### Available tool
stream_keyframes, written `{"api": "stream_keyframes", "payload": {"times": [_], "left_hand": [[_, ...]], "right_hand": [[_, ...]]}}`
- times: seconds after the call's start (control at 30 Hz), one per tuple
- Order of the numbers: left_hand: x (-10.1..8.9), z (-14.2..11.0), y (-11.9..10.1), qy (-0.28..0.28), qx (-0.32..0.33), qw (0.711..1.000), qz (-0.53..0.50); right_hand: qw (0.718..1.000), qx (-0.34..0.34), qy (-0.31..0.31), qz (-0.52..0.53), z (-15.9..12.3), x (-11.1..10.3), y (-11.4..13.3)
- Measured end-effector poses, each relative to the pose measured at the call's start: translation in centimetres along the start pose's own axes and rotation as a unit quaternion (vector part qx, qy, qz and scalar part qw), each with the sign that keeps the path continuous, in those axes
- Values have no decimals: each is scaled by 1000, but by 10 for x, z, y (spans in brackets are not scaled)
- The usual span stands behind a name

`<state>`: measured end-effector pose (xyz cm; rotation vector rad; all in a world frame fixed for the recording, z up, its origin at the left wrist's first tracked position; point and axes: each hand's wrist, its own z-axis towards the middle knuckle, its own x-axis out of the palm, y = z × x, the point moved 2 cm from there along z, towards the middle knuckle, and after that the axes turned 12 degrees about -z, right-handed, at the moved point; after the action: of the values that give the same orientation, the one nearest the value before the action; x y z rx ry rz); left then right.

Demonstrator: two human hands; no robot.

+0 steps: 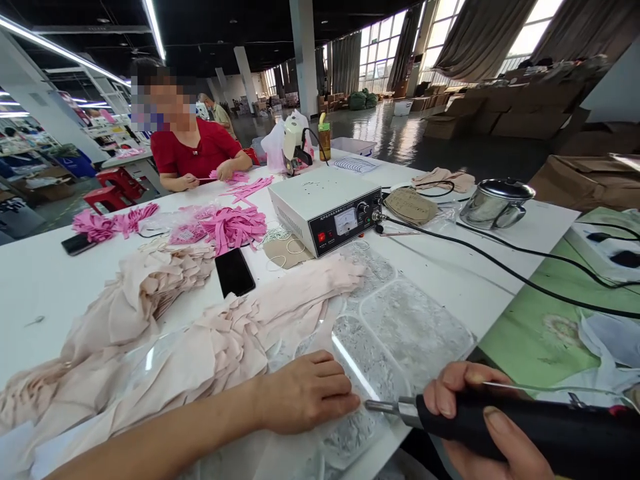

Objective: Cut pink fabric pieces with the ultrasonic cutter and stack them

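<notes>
My left hand (313, 393) rests low on the table with its fingers bent and pressed together, thumb hidden; what lies under them cannot be made out. My right hand (493, 427) is wrapped around a black handheld ultrasonic tool (530, 423). Its metal tip points left, just short of my left fingertips. Both are over a clear plastic mat (415, 327) with a grey marbled pattern. Beside my left forearm spreads a pile of pale beige fabric pieces (225, 347), with a second beige pile (145, 287) behind it.
A control box (325, 207) with a dial stands mid-table, its black cable (450, 233) running right. Around it are a phone (235, 272), pink strips (235, 227) and a steel mug (497, 203). Across the table, a person in red (200, 147) handles pink strips.
</notes>
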<state>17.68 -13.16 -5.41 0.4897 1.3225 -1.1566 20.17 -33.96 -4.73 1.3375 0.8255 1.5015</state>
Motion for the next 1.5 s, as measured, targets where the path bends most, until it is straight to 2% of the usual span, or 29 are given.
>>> {"api": "stream_keyframes", "payload": {"times": [0.33,0.63,0.8,1.13,1.3,1.5], "left_hand": [[-5,5,-6,-17,34,999,39],[-3,3,-11,-38,32,997,60],[1,2,-10,-30,24,997,73],[-1,2,-12,-19,33,995,91],[-1,2,-12,-26,39,995,91],[-1,1,-12,-28,42,995,90]], "right_hand": [[1000,3,7,12,-5,-2,-5],[1000,16,17,-6,-6,-7,-3],[1000,3,26,-2,-6,-7,-5],[999,31,37,-18,-7,-9,0],[1000,2,22,-21,-6,-7,3],[998,3,51,-40,-6,0,5]]}}
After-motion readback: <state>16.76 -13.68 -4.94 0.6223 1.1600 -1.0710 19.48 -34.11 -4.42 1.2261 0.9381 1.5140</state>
